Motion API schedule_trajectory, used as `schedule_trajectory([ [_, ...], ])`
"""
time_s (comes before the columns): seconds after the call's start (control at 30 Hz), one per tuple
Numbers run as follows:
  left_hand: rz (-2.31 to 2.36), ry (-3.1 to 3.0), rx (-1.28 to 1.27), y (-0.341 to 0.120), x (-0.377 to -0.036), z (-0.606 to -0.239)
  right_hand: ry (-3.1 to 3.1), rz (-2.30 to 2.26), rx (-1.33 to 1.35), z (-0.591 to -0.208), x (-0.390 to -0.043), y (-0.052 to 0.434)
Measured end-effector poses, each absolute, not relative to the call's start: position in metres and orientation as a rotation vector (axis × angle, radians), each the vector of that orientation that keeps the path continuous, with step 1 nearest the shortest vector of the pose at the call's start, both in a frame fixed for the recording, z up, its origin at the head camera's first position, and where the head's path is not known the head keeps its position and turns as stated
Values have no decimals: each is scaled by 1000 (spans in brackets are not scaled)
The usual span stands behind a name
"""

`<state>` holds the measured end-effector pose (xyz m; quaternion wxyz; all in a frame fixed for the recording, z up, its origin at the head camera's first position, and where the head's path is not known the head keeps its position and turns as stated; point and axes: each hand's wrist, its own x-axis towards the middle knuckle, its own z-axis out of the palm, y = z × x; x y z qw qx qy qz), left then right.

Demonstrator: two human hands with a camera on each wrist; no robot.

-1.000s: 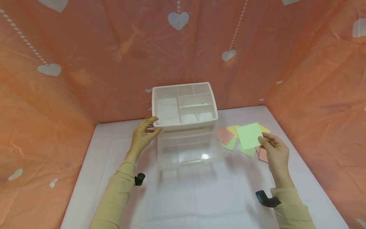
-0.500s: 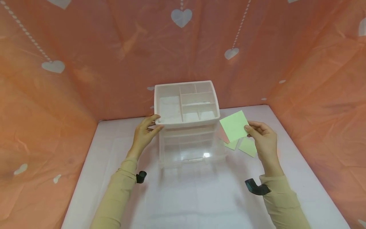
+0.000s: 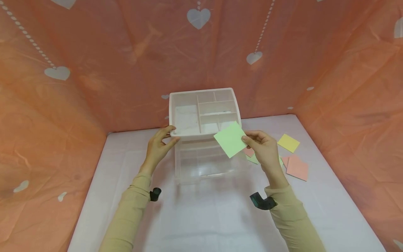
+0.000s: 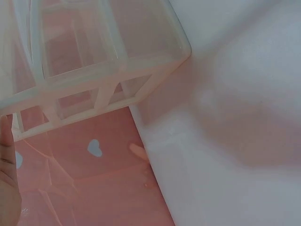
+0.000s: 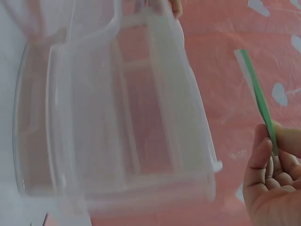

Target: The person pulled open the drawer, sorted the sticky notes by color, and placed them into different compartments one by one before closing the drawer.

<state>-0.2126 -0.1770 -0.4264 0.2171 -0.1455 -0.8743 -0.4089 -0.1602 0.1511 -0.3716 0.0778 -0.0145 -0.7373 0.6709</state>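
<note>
A plastic drawer organizer (image 3: 185, 134) stands against the back curtain, with a white compartment tray on top and clear drawers below. At its left front corner, my left hand (image 3: 158, 147) pinches the tray rim between thumb and fingers; only a finger edge shows in the left wrist view. My right hand (image 3: 265, 150) pinches a small stack of green sticky notes (image 3: 230, 140) by one corner, holding it before the tray's right front corner. Edge-on in the right wrist view, the green sticky notes (image 5: 257, 89) look thin, apart from the organizer (image 5: 94, 117).
Right of the organizer lie yellow sticky notes (image 3: 288, 143), pink sticky notes (image 3: 297, 168) and more pink and green ones, partly behind my right hand. A white cloth covers the table (image 3: 201, 224). Orange curtains (image 3: 135, 63) with hearts enclose the back and sides.
My right hand has carried the green sticky notes left from above the scattered notes to the organizer's front right, tilting them. My left hand stays at the tray corner.
</note>
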Motion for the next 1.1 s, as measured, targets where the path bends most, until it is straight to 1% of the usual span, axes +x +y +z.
schedule_trajectory([
  [0.33,-1162,-2414,-404,-177,-212,-427,-2356,2001,96,-374,-167,119],
  [0.7,-1150,-2424,-409,-177,-212,-427,-2572,1934,160,-383,-173,88],
  [1.1,-1150,-2426,-397,-177,-213,-428,-2818,1765,379,-393,-178,67],
])
